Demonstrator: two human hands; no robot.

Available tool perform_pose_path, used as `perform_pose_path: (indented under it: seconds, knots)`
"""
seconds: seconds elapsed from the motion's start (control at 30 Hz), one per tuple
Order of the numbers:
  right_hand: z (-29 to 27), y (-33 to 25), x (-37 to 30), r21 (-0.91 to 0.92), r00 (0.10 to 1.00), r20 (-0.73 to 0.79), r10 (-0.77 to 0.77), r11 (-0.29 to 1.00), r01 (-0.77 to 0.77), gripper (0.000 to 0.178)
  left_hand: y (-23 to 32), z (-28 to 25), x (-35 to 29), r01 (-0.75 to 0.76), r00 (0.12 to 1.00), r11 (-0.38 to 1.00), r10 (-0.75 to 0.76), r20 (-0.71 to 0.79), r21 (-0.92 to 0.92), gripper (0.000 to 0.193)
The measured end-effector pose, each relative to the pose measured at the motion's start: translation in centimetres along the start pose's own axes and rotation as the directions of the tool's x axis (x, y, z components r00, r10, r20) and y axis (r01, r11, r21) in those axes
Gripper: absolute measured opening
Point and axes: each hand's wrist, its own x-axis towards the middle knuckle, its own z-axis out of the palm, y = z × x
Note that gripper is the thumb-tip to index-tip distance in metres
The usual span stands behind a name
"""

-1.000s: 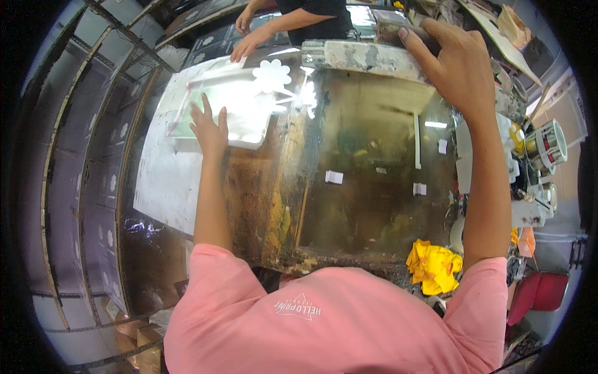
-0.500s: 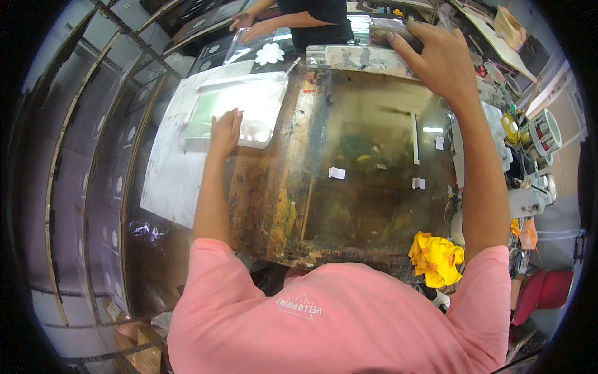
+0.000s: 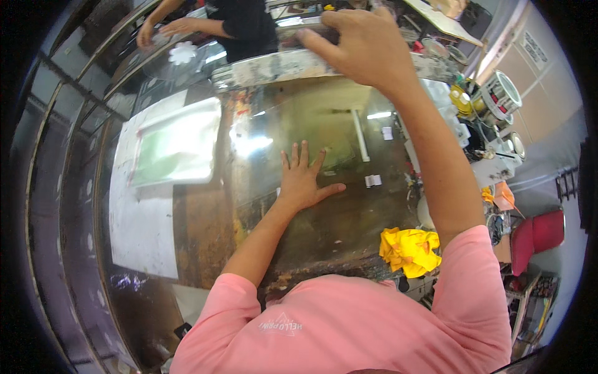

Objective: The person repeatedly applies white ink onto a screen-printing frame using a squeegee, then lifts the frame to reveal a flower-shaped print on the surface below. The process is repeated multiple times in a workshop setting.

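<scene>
My left hand (image 3: 301,181) lies flat with fingers spread on the glass tabletop (image 3: 311,234). Beneath it a clear glossy sheet (image 3: 252,144) catches the light and is hard to make out. My right hand (image 3: 367,53) is raised at the far side, above a paint-stained bar (image 3: 268,70). Its fingers curl over the far side, thumb pointing left; what they grip is hidden. To the left, a stack of clear sheets (image 3: 177,146) with a greenish part rests on white board (image 3: 143,218). Small white tabs (image 3: 372,181) and a white strip (image 3: 360,136) show on the glass.
A crumpled yellow cloth (image 3: 411,251) sits at the near right edge. Cans (image 3: 500,93) and containers crowd the right side. Metal racks (image 3: 75,206) stand at left. Across the table, another person's hands (image 3: 177,26) hold a clear sheet with a white flower shape (image 3: 182,53).
My left hand has left the sheet stack and now lies spread on the glass, with a clear glossy sheet under it. The view has swung right. My right hand stays raised at the far side.
</scene>
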Motion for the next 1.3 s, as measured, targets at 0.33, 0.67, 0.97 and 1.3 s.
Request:
perform_pose_path:
  seconds: [0.33, 0.67, 0.97, 1.3]
  knots:
    - [0.9, 1.5, 2.8, 0.019, 1.0, 0.006, 0.019, 1.0, -0.019, 0.067, 5.4, 0.5, 3.4, -0.195, 0.981, 0.98, 0.194, -0.03, -0.035, 0.119]
    - [-1.1, 0.4, 1.9, 0.039, 0.999, 0.05, 0.011, 0.999, -0.013, 0.057, 7.0, 3.4, 2.2, -0.241, 0.952, 0.97, 0.238, -0.191, 0.003, 0.118]
    - [-0.6, 0.6, 2.7, 0.072, 0.999, 0.031, 0.039, 0.997, -0.042, 0.06, 7.2, 3.7, 2.3, -0.268, 0.936, 0.963, 0.251, -0.246, -0.034, 0.118]
    - [-0.3, 0.9, 3.2, 0.044, 1.0, 0.015, 0.022, 0.999, -0.023, 0.06, 7.3, 3.5, 2.3, -0.252, 0.951, 0.967, 0.24, -0.193, -0.039, 0.118]
